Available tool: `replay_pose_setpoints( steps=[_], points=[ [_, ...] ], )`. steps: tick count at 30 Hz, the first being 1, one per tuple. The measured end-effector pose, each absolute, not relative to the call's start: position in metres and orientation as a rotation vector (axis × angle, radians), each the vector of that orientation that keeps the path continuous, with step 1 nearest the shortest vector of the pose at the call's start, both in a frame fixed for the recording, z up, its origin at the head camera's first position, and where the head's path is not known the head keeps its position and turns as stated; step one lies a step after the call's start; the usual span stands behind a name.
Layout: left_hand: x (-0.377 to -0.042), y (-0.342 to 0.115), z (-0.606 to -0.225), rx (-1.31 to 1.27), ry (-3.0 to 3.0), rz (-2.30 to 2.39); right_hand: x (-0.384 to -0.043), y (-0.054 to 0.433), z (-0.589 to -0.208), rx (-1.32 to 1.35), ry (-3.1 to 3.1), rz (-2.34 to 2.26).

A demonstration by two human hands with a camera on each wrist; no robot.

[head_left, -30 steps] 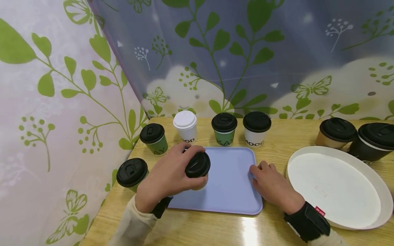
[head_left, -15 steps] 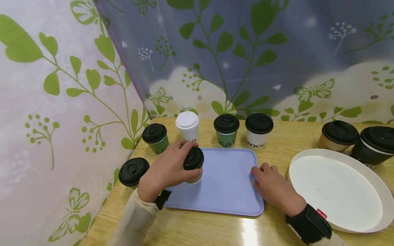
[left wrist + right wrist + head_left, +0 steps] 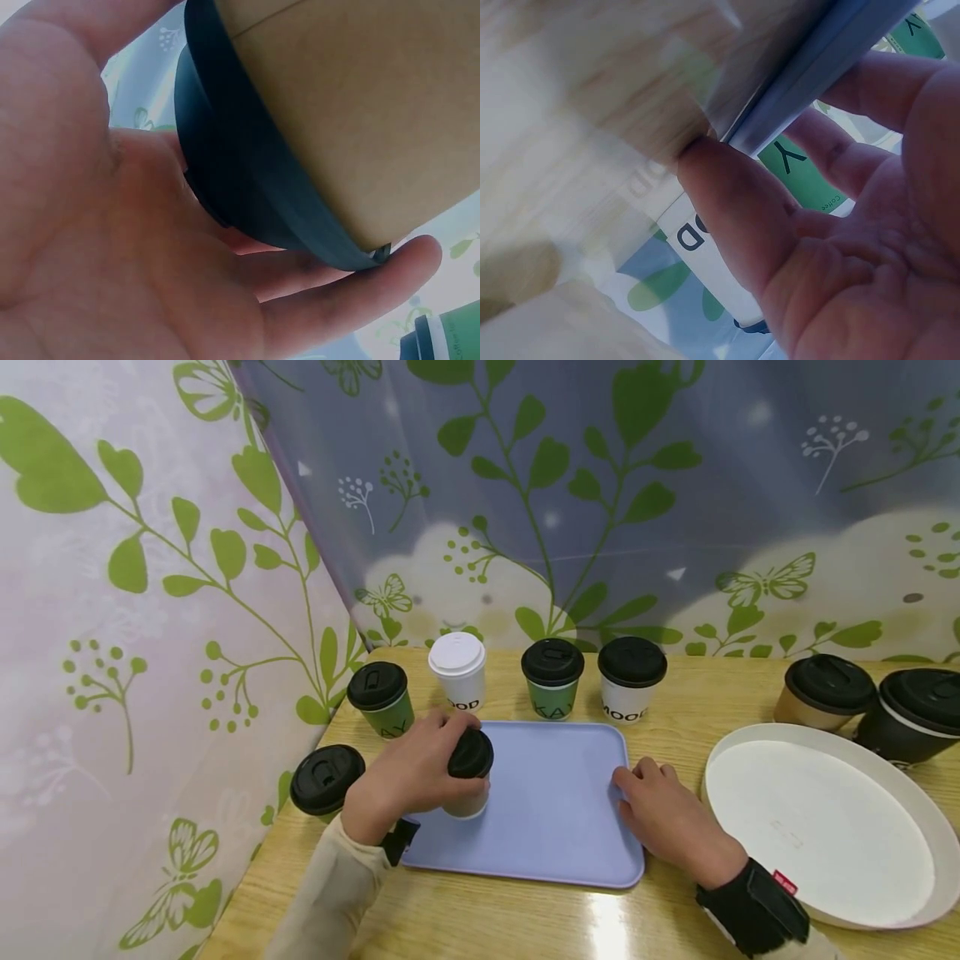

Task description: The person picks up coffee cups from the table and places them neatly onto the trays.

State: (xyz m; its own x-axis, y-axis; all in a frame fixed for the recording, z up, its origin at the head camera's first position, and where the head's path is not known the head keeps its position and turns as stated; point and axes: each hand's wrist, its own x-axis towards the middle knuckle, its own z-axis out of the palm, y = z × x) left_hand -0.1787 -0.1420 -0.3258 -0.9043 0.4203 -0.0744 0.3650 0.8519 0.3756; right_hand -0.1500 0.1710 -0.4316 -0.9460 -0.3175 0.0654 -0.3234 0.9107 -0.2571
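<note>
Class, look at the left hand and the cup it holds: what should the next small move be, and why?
Probably settle the brown cup gently onto the blue tray: the left hand grips it over the tray's left part, though base contact is unclear, and the right hand holds the tray's right edge.

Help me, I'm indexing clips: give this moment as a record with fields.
left hand: holds a black-lidded brown cup
right hand: holds the blue tray at its right edge
brown cup: over tray's left part; contact unclear
behind tray: white-lidded cup, green cup, black-lidded white cup
left of tray: two black-lidded cups
right of tray: round dish, a tan cup and black cup behind it
</note>
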Motion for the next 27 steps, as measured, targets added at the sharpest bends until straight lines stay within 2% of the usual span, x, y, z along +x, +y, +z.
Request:
replay_pose_setpoints(
  steps=[27],
  points=[
    [-0.198, -0.145, -0.338, 0.509, 2.89, 0.522, -0.15, 0.171, -0.433, 0.513, -3.051, 0.392]
  ],
)
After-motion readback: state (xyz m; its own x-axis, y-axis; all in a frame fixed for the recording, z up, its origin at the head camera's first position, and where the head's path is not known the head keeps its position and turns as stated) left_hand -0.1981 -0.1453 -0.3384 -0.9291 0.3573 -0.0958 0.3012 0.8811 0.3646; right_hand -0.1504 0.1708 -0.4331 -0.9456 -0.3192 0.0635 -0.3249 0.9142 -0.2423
